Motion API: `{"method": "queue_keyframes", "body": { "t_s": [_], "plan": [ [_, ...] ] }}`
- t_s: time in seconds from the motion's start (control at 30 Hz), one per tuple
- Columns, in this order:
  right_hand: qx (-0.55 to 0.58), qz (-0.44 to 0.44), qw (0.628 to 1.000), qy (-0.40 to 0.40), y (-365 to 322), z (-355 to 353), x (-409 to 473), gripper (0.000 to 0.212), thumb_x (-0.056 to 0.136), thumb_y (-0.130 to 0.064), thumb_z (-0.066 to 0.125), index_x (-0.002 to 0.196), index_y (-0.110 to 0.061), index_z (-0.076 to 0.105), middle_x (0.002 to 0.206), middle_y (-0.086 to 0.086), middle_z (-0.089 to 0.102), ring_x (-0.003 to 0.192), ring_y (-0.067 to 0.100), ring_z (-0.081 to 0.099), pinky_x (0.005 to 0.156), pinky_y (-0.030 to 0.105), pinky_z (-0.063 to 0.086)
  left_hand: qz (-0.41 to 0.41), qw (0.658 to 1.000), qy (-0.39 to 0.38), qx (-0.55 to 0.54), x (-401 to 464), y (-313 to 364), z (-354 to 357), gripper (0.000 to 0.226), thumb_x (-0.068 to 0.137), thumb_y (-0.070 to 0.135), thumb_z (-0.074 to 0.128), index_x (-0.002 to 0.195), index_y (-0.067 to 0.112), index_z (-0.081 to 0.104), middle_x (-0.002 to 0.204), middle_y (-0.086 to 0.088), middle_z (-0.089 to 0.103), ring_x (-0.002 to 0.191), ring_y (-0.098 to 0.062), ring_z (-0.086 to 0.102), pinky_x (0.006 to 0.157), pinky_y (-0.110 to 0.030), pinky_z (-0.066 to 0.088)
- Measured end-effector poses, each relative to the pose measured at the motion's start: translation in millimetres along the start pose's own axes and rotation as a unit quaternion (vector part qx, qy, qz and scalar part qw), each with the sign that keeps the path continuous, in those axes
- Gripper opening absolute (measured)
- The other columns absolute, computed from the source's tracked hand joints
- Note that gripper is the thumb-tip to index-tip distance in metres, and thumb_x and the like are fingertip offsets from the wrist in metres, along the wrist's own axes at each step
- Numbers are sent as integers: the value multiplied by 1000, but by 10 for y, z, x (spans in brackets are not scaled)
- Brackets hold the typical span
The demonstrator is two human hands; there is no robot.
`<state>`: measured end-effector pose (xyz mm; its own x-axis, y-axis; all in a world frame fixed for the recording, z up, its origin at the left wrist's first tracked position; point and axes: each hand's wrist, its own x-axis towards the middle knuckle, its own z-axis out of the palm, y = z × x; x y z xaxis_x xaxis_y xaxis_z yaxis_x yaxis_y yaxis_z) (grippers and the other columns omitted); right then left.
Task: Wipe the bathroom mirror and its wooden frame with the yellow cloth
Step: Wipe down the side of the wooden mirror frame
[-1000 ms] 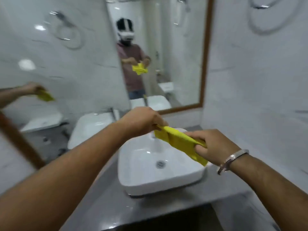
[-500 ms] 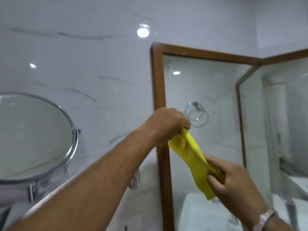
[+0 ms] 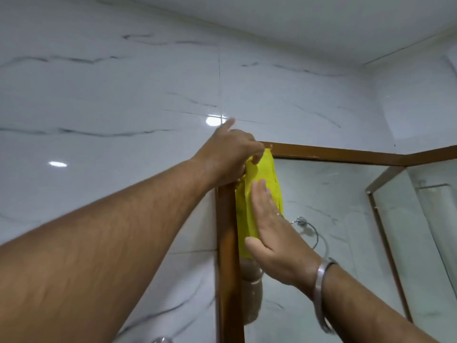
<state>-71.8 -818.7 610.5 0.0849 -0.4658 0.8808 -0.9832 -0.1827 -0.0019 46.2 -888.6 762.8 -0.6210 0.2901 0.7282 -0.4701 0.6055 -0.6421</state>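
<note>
The yellow cloth [image 3: 265, 179] lies flat against the mirror glass [image 3: 341, 233] at its top left corner, just inside the wooden frame [image 3: 226, 243]. My left hand [image 3: 228, 154] pinches the cloth's upper edge at the frame corner, index finger pointing up. My right hand [image 3: 274, 233] presses flat on the cloth's lower half, fingers together, a metal bangle on the wrist. The frame's top rail [image 3: 346, 154] runs right from the corner.
White marble-look wall tiles [image 3: 111, 107] surround the mirror on the left and above. The glass reflects a chrome towel ring [image 3: 308, 227] and a second framed panel [image 3: 385, 233] at the right. The ceiling [image 3: 321, 21] is close above.
Both hands have risen from over the washbasin to the mirror's top left corner. The cloth, earlier stretched between the hands in the air, is now spread against the glass.
</note>
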Motion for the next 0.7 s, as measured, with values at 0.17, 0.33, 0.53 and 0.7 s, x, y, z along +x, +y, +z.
{"method": "queue_keyframes", "body": {
  "t_s": [0.17, 0.33, 0.53, 0.7],
  "plan": [
    [-80, -12, 996, 48, 174, 234, 149, 71, 90, -55, 21, 151, -29, -4, 162, -6, -7, 149, 10, -6, 122, 29, 4, -118, 991, 41, 49, -284, -366, 171, 43, 91, 30, 63, 134, 30, 55, 149, -1, 47, 140, -24, 37, 119, -54, 14],
    [-197, 13, 970, 141, 209, 129, 441, 62, 91, -50, 28, 147, -26, 26, 145, 2, 33, 129, 28, 33, 103, 40, 32, -210, 974, -21, 86, -807, -447, 416, 78, 95, 64, 26, 158, 19, 18, 166, -7, 17, 151, -29, 14, 121, -53, 8],
    [-178, -23, 974, 136, 283, 186, 810, 74, 82, -26, 38, 151, -16, 12, 162, 9, 2, 150, 21, -2, 123, 36, 3, -205, 969, -11, 136, -910, -506, 625, 80, 90, 62, 2, 160, 22, 4, 167, -8, -1, 154, -27, -1, 123, -52, -1],
    [-137, 9, 976, 170, 173, 179, 976, 78, 78, -27, 30, 152, -24, 6, 163, 2, -2, 150, 16, -6, 123, 35, 3, -195, 971, 3, 138, -912, -542, 667, 80, 90, 61, 3, 160, 22, 4, 167, -8, -1, 154, -27, -1, 123, -52, 0]
  ]
}}
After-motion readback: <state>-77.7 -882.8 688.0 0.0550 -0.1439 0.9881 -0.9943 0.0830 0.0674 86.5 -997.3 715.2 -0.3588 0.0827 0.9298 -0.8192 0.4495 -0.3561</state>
